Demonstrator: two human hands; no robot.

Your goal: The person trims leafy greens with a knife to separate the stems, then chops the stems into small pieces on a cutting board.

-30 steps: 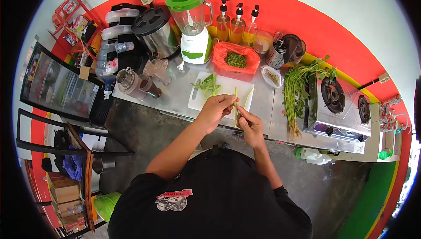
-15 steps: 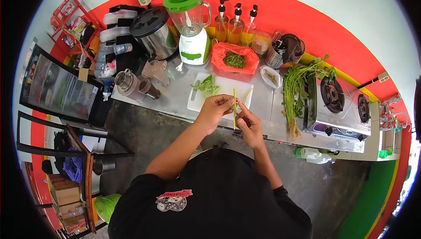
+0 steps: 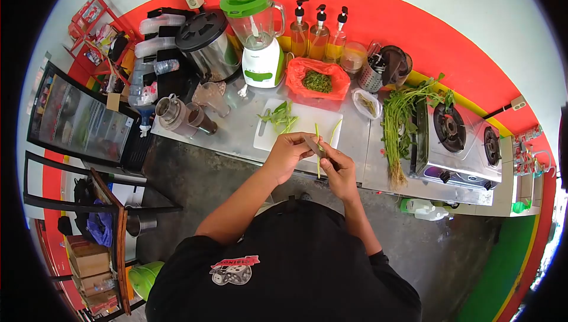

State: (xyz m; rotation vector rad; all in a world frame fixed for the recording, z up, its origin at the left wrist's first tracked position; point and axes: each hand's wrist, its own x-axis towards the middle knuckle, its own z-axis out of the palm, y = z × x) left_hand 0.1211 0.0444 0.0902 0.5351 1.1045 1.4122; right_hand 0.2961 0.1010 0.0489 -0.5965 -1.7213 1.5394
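In the head view, your knife (image 3: 313,145) now shows its flat across the green stem (image 3: 318,170), more than half a second ago, suggesting cutting in hand. Your left hand (image 3: 284,156) has fingers clamped on the stem, near the white board (image 3: 319,115); your right hand (image 3: 340,173) seems clamped on the knife, handle hidden.

On the desk (image 3: 355,138) lies the cutting board (image 3: 309,112), with leaves (image 3: 280,118) on its left part. On its far side sits a plastic bag (image 3: 338,79) holding chopped herbs (image 3: 317,82), with a blender (image 3: 261,68) to the left and three pump bottles (image 3: 318,41) behind. Right of the board, a bundle of leafy stalks (image 3: 392,122) lies just left of the gas stove (image 3: 468,144).
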